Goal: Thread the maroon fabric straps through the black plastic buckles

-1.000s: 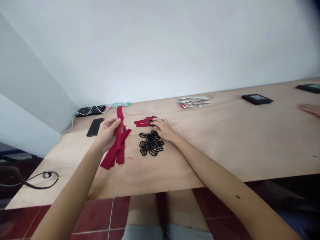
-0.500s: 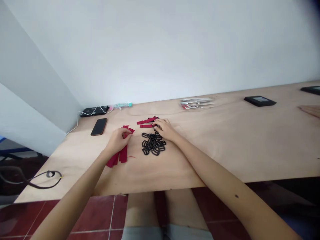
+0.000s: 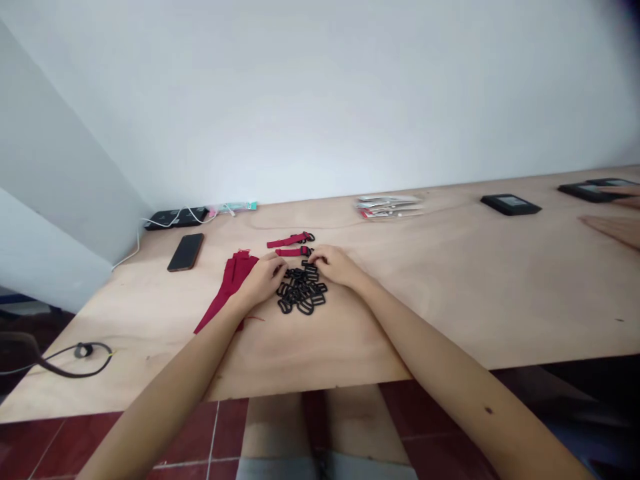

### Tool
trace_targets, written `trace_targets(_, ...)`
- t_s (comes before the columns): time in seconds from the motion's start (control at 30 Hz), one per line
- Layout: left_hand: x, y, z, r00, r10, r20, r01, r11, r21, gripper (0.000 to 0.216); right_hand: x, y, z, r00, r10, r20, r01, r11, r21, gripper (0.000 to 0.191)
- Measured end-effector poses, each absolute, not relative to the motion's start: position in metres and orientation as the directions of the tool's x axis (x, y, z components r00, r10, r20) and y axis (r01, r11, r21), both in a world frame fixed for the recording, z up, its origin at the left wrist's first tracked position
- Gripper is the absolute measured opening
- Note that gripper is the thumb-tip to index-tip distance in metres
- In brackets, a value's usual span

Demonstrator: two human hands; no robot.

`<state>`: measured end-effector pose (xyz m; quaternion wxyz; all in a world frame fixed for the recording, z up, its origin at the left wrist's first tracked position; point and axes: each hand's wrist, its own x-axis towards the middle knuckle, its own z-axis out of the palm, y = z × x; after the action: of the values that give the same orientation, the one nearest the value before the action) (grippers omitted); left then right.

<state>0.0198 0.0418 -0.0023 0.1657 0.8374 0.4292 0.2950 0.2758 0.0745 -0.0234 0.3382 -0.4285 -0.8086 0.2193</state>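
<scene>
A pile of black plastic buckles (image 3: 301,295) lies on the plywood table (image 3: 450,293). My left hand (image 3: 261,280) rests at the pile's left edge with its fingers curled; what they hold is hidden. Beside it, to the left, lie loose red fabric strips (image 3: 226,288). My right hand (image 3: 336,265) sits at the pile's upper right, fingertips pinched on a black buckle at the pile's top. Just beyond the hands lie two short red strips with buckles on their ends (image 3: 291,240).
A black phone (image 3: 185,252) and a power strip (image 3: 175,218) with white cables lie at the back left. Flat packets (image 3: 390,205) and black devices (image 3: 510,203) sit further right. Another person's hand (image 3: 613,228) shows at the right edge. A black cable (image 3: 75,353) loops at the left.
My left hand lowered the red strips it held up, laid them on the table, and moved right to the buckle pile. My right hand shifted slightly toward the pile.
</scene>
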Motion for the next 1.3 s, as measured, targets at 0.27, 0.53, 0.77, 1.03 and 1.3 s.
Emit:
trace_targets(0.27,0.025,0.035,0.007,0.558,0.764,0.324,0.535,-0.629,0.563,0.029,0.266,0.079,-0.031,-0.277,0.824,0.494,0.471,0.564,-0.678,0.034)
trace_targets(0.53,0.026,0.037,-0.002,0.515,0.782,0.351,0.515,-0.609,0.603,0.028,0.26,0.099,-0.048,-0.262,0.858,0.442,0.705,0.483,-0.519,0.029)
trace_targets(0.77,0.021,0.043,-0.003,0.281,0.826,0.488,0.564,-0.554,0.613,0.034,0.261,0.081,-0.025,-0.285,0.741,0.608,0.458,0.662,-0.593,0.024)
trace_targets(1.03,0.016,0.046,0.005,0.156,0.969,0.192,0.036,-0.2,0.979,0.046,0.247,0.051,-0.006,-0.24,0.76,0.604,0.18,0.646,-0.742,0.034)
trace_targets(1.3,0.024,0.039,0.008,0.27,0.957,0.104,-0.189,-0.053,0.981,0.04,0.24,0.051,-0.01,-0.281,0.765,0.58,0.103,0.625,-0.774,0.033)
